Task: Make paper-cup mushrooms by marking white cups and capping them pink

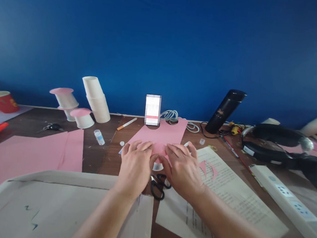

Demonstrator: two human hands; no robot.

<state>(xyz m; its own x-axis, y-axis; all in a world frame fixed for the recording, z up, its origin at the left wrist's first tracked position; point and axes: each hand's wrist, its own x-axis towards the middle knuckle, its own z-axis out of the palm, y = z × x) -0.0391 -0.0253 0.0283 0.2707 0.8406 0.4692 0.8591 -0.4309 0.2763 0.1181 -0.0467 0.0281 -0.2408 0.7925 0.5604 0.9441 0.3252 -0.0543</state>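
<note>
Centred in the head view, a pink paper disc (159, 148) lies over a white paper cup (158, 167), of which only a small part shows. My left hand (137, 165) grips the disc's left side, its thumb at the near edge. From the other side my right hand (183, 167) holds it the same way, thumbs almost meeting. Black-handled scissors (158, 189) lie just below the cup. Behind the hands is a pink sheet (159, 134) with round cut-outs. Farther left stand paper cups with pink discs (80, 116) on them.
A stack of white cups (96, 98) leans near the wall, with a small glue bottle (99, 137) before it. A phone (152, 110) stands at the back. Rightward are a black flask (225, 112), printed paper (224, 195), a power strip (287, 200) and headphones (278, 148).
</note>
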